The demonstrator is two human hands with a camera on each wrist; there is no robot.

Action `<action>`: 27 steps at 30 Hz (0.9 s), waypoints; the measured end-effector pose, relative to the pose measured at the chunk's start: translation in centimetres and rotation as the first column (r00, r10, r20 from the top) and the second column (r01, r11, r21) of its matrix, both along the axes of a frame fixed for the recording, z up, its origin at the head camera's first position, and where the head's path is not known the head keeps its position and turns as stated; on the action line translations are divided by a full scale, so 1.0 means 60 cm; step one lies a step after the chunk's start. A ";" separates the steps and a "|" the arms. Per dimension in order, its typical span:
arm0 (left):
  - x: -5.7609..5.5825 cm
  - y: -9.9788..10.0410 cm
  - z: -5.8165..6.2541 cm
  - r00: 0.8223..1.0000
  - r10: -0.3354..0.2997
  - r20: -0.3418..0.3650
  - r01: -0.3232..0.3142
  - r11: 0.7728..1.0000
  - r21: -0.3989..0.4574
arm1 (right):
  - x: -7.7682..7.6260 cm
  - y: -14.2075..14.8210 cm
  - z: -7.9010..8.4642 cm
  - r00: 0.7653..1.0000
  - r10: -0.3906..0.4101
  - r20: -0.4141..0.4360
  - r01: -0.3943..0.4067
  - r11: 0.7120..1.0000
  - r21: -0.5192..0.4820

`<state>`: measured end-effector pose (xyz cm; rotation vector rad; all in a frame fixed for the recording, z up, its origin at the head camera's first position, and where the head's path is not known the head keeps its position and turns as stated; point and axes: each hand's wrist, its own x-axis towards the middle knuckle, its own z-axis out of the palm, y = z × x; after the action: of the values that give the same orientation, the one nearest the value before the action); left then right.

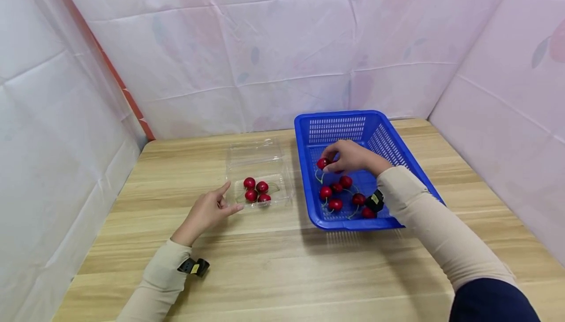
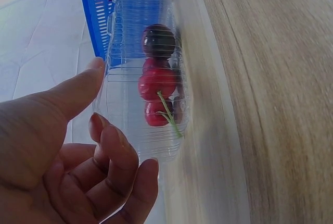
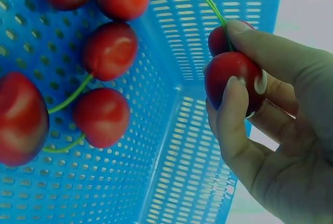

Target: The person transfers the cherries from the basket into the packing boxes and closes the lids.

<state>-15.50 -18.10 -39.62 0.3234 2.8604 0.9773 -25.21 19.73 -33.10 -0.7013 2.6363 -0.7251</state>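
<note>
My right hand is inside the blue basket and pinches a pair of red cherries between thumb and fingers. A green stem stands up from them in the right wrist view. Below it, several loose cherries with stems lie on the basket floor. My left hand is at the near left corner of a clear plastic box, thumb and forefinger spread, fingertips right at its edge. Its other fingers are loosely bent. Inside the box several cherries sit close together, some with stems.
The blue basket stands right of the box, on the wooden table. The box's clear lid is folded back toward the rear. Pale patterned cloth hangs behind and on both sides.
</note>
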 end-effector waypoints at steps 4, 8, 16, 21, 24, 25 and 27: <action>0.000 0.000 0.000 1.000 0.005 0.003 -0.005 1.000 -0.001 | 0.003 0.006 0.005 1.000 -0.022 0.002 0.022 0.999 -0.033; 0.000 0.000 -0.001 1.000 0.006 0.000 -0.006 1.000 0.004 | 0.007 0.005 0.008 0.999 -0.041 0.008 0.041 0.995 -0.090; 0.000 0.000 0.000 1.000 0.009 -0.002 -0.009 1.000 -0.001 | 0.018 -0.012 0.022 0.993 -0.103 0.049 0.111 0.974 -0.199; 0.000 0.000 -0.002 1.000 0.011 -0.006 -0.011 1.000 -0.003 | 0.029 -0.028 0.036 0.991 -0.119 0.068 0.131 0.964 -0.229; 0.000 0.000 -0.002 1.000 0.007 -0.008 -0.007 1.000 -0.001 | 0.034 -0.037 0.042 0.990 -0.120 0.070 0.134 0.957 -0.257; 0.000 0.001 -0.002 1.000 0.008 -0.006 -0.008 1.000 0.000 | 0.035 -0.040 0.043 0.989 -0.125 0.073 0.141 0.953 -0.270; -0.001 0.000 -0.001 1.000 0.009 -0.006 -0.009 1.000 -0.003 | 0.036 -0.045 0.045 0.987 -0.139 0.083 0.157 0.940 -0.304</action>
<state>-15.55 -18.07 -39.71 0.3142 2.8708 0.9758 -23.05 17.03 -30.37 -0.5512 2.5662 -1.2035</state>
